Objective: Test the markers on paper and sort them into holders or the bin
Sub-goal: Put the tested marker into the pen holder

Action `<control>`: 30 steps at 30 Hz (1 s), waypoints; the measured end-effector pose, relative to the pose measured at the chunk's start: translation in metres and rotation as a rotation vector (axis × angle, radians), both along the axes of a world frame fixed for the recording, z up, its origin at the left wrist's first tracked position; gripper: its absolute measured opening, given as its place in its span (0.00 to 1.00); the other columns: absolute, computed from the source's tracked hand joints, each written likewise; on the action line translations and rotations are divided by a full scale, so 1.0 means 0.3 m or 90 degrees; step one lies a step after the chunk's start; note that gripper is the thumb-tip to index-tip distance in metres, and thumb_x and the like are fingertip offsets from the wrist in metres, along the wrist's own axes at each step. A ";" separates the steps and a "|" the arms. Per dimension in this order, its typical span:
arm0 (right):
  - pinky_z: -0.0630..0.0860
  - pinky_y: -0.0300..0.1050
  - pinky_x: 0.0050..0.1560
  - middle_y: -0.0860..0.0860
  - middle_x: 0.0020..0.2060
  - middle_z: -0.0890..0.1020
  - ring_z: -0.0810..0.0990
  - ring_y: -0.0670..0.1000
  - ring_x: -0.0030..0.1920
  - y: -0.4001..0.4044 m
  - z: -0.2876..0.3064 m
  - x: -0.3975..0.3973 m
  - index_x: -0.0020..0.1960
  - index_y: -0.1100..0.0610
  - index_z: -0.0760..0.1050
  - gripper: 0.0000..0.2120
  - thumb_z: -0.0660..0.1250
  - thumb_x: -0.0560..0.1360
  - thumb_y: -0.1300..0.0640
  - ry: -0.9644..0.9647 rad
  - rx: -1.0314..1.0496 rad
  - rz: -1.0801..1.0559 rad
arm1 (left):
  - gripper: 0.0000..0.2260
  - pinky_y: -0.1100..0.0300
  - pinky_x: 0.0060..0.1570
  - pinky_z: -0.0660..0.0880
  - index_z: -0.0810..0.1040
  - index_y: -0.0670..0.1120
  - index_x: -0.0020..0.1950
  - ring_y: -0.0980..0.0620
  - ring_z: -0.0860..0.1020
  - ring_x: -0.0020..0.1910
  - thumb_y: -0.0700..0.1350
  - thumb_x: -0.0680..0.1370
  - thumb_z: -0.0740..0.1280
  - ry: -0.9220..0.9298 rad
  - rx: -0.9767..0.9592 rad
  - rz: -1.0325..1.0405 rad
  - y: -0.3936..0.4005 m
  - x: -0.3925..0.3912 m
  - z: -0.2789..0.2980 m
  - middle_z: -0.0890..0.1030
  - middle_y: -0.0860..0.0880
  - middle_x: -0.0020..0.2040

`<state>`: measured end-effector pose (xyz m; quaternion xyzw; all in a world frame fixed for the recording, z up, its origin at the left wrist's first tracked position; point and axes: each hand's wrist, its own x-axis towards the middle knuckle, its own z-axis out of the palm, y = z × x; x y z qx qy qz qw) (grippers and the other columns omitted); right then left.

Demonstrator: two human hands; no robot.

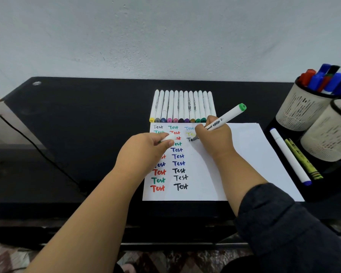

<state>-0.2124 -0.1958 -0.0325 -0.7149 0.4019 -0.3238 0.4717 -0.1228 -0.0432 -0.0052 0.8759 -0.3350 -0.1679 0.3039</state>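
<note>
Presently: right hand [213, 134] grips a green-ended marker [225, 120], tip on the paper [244, 154]. Left hand [146, 149] pinches a white cap [169, 137] over the paper. Marker row [182, 106] behind the paper; mesh holders [303, 109] to its right.

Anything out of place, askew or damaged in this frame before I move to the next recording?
One oddity: a yellow wax crayon lies beside a white blue-capped marker in the black tray at right, the lone non-marker. Otherwise, the row of white markers sits even and the white paper sheet lies flat.
</note>
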 end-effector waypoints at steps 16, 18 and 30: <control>0.62 0.35 0.28 0.46 0.24 0.66 0.64 0.43 0.22 -0.004 -0.001 -0.001 0.32 0.54 0.59 0.16 0.62 0.72 0.63 -0.014 0.005 -0.055 | 0.19 0.63 0.45 0.66 0.72 0.58 0.68 0.57 0.75 0.58 0.58 0.77 0.62 -0.001 -0.014 -0.003 0.004 -0.002 -0.003 0.77 0.55 0.63; 0.62 0.36 0.30 0.47 0.25 0.66 0.63 0.45 0.25 -0.005 -0.003 0.000 0.32 0.54 0.59 0.15 0.62 0.73 0.63 -0.012 0.000 -0.057 | 0.19 0.64 0.44 0.66 0.72 0.58 0.68 0.57 0.75 0.57 0.58 0.77 0.62 0.001 -0.015 -0.005 0.004 -0.004 -0.003 0.77 0.55 0.63; 0.62 0.27 0.24 0.48 0.27 0.66 0.67 0.41 0.23 -0.004 0.009 -0.005 0.32 0.54 0.60 0.16 0.62 0.74 0.65 -0.066 0.046 -0.057 | 0.19 0.67 0.37 0.65 0.71 0.57 0.68 0.59 0.73 0.52 0.58 0.77 0.62 0.001 -0.014 -0.011 0.008 -0.004 -0.006 0.76 0.55 0.64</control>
